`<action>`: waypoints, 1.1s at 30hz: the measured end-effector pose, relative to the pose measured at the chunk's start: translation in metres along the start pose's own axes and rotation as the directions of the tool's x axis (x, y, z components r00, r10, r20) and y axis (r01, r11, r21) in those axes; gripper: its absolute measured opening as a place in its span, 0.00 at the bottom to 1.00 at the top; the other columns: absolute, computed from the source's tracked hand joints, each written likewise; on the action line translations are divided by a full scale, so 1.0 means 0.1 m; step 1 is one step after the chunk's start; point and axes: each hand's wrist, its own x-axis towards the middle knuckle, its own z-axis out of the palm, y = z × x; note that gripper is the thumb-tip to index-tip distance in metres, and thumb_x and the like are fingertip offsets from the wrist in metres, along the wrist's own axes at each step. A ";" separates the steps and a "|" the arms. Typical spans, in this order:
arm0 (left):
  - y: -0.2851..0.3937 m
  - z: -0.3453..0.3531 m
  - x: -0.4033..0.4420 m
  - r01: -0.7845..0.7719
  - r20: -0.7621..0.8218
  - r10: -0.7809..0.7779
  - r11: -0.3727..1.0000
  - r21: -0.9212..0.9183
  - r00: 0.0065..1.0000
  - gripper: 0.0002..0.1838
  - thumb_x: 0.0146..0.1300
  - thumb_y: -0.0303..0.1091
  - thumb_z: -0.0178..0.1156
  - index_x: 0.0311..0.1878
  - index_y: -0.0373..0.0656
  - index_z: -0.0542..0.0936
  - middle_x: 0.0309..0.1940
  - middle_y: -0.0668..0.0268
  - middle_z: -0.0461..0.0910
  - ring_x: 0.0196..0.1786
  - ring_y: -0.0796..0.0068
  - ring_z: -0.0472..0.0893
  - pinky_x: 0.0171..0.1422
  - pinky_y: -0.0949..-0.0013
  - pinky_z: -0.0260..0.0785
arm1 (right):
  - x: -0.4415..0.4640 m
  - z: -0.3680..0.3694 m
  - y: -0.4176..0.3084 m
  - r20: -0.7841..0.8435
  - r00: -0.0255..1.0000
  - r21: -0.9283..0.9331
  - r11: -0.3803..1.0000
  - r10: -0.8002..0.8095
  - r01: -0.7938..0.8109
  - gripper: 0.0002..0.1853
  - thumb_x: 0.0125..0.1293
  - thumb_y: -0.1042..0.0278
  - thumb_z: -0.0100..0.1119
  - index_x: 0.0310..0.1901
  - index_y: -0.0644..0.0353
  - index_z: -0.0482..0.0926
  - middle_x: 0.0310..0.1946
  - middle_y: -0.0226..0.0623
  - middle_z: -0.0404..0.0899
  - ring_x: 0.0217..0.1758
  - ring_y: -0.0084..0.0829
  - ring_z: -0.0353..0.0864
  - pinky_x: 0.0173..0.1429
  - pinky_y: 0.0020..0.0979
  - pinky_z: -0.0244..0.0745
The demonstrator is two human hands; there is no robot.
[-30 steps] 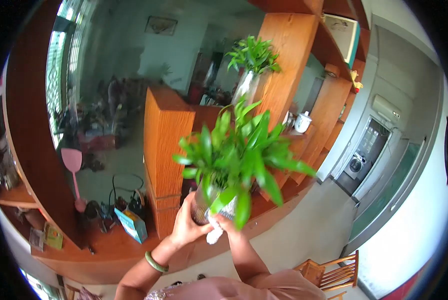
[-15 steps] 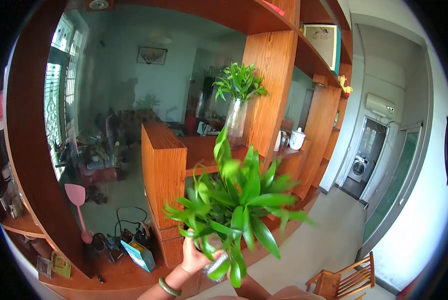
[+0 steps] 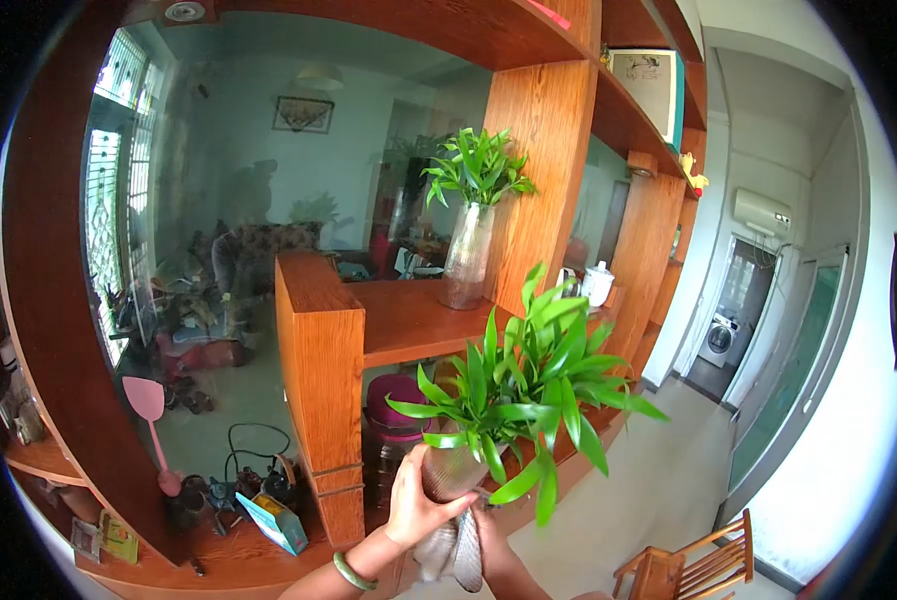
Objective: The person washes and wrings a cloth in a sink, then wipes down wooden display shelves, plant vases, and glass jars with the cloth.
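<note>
A ribbed glass vase (image 3: 450,474) with long green leafy stems (image 3: 543,375) is held in front of me, tilted with the leaves toward the right. My left hand (image 3: 414,508), with a green bangle at the wrist, wraps around the vase's side. Below it, my right hand (image 3: 490,530) is closed on a grey cloth (image 3: 465,562) against the lower part of the vase. The leaves and cloth hide some of the right fingers. A second glass vase (image 3: 466,262) with similar green stems stands upright on the wooden shelf ahead.
A wooden cabinet divider (image 3: 318,350) rises at the left, with a purple bucket (image 3: 396,395) behind it. Lower left are a pink fly swatter (image 3: 146,400) and a blue box (image 3: 272,522). A white lidded cup (image 3: 596,284) sits farther right. A wooden chair (image 3: 683,570) stands at lower right.
The held vase and its leaves have shifted right and tilted, uncovering the shelf, the purple bucket and the standing vase's base. More of the cloth and the right hand now shows.
</note>
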 end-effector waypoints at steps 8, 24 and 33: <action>0.02 0.39 0.47 0.004 -0.069 -0.017 0.984 -0.177 0.997 0.45 0.34 0.40 0.74 0.56 0.34 0.60 0.46 0.54 0.69 0.50 0.61 0.71 0.56 0.63 0.63 | 0.42 -0.34 -0.53 -0.046 0.978 0.054 0.977 -0.205 0.207 0.16 0.56 0.67 0.60 0.46 0.61 0.73 0.33 0.31 0.77 0.32 0.26 0.76 0.35 0.29 0.73; 0.09 0.00 2.32 0.111 -0.645 0.027 0.979 0.173 0.764 0.43 0.40 0.38 0.72 0.56 0.31 0.59 0.45 0.54 0.72 0.46 0.67 0.74 0.51 0.68 0.66 | 1.03 -1.64 -1.06 -0.135 0.991 0.004 1.000 0.002 -0.001 0.06 0.54 0.72 0.61 0.30 0.58 0.72 0.21 0.31 0.73 0.22 0.27 0.73 0.25 0.29 0.70; -0.24 0.00 2.33 0.379 -0.704 -0.032 0.860 0.343 0.710 0.49 0.37 0.44 0.73 0.59 0.32 0.56 0.49 0.49 0.70 0.51 0.60 0.73 0.55 0.65 0.65 | 1.27 -2.09 -1.10 -0.121 0.988 0.032 0.995 0.100 -0.096 0.10 0.53 0.72 0.62 0.36 0.59 0.71 0.29 0.31 0.74 0.31 0.29 0.76 0.34 0.33 0.74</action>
